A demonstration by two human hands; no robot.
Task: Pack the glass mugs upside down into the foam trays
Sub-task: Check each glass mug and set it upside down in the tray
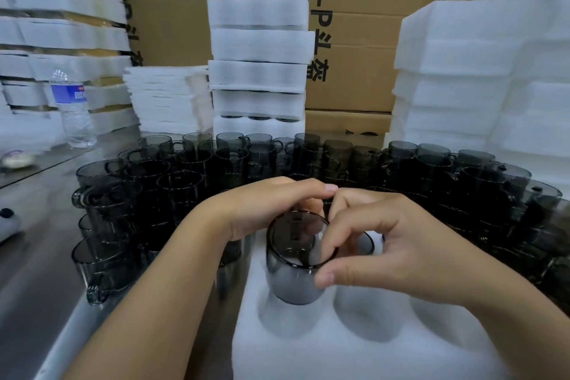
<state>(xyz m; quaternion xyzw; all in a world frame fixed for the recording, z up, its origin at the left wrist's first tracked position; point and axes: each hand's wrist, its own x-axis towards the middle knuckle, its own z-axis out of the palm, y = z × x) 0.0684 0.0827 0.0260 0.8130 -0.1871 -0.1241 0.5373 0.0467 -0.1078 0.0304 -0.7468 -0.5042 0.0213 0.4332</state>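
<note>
Two hands hold one glass mug (pixel 293 271) in the far-left pocket of the foam tray (pixel 370 348): your right hand (pixel 401 250) grip pinches its top edge, your left hand (pixel 265 207) curls round its far side, likely to seat it squarely.

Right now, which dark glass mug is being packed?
The mug at the foam tray, held by the left hand and right hand; the other mugs stand on the table behind.

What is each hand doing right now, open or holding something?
Left hand: holds the glass mug at its far side.
Right hand: pinches the same mug, thumb in front.
</note>
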